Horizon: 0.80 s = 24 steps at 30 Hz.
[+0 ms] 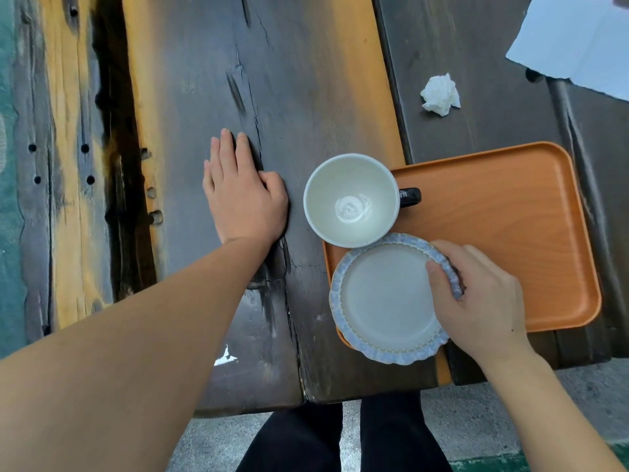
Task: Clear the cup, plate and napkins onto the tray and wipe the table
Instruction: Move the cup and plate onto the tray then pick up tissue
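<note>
The right hand (476,298) grips the plate (384,301) by its right rim – the thumb lies on the top of the wavy blue edge and the other fingers are curled around the outside. The plate is pale grey in the middle, and it sits over the near left corner of the tray (510,233), with its left and near parts reaching past the tray edge. I cannot tell if the plate rests fully on the tray or is lifted a little.

The cup (352,201) stands upright just beyond the plate, its rim is touching or nearly touching the plate rim in this view. It is white inside with a small pale residue at the bottom, and its dark handle (410,197) points to the right, over the tray. The cup covers the far left corner of the tray.

The left hand (243,195) is open and lies flat, palm down, on the dark wooden table (306,80), to the left of the cup – it holds nothing.

One crumpled white napkin (440,94) lies on the table beyond the tray, well apart from it. At the far right corner there is a flat white paper sheet (578,39), partly cut by the frame
</note>
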Each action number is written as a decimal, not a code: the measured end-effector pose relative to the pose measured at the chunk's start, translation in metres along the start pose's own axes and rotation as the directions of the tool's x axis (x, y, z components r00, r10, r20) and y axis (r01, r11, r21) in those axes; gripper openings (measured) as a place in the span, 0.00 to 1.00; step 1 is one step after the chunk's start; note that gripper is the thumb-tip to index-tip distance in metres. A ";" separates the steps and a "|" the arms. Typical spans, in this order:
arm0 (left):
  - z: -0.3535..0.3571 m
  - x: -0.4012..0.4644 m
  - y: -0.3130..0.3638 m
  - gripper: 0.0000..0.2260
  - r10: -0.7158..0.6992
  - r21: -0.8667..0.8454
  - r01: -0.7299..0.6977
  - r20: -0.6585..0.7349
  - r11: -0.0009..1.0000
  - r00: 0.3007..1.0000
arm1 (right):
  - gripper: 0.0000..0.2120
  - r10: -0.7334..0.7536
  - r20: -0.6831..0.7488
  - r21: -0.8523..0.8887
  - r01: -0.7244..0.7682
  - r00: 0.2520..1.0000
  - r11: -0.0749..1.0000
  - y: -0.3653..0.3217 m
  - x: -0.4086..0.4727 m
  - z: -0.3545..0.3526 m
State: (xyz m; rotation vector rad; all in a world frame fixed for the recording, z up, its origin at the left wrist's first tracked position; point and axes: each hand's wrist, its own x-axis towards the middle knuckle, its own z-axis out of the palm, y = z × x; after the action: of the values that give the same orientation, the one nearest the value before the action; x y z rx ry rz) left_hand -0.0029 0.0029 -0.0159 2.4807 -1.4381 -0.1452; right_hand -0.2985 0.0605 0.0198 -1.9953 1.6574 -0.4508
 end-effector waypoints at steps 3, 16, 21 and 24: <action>0.001 0.000 -0.001 0.27 0.007 -0.006 -0.007 0.000 1.000 1.000 | 0.13 -0.001 -0.058 0.038 0.004 0.998 0.999 0.001 -0.001 0.004; -0.006 -0.001 0.001 0.27 -0.003 -0.032 0.004 0.044 0.999 0.999 | 0.13 0.059 -0.058 0.122 -0.051 0.997 0.991 0.001 -0.002 0.006; -0.019 0.001 0.009 0.27 -0.038 -0.034 0.042 0.127 0.999 0.991 | 0.14 0.114 0.027 0.094 -0.116 0.993 0.989 0.000 -0.001 0.004; -0.031 0.013 0.017 0.22 -0.085 0.027 0.082 0.183 0.996 0.979 | 0.15 0.129 0.159 0.109 -0.147 0.979 0.983 -0.003 0.004 -0.005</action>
State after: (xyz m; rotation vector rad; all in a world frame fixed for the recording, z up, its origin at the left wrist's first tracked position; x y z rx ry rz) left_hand -0.0039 -0.0111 0.0197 2.6032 -1.4100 -0.3879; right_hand -0.2986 0.0563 0.0254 -1.7688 1.6222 -0.3314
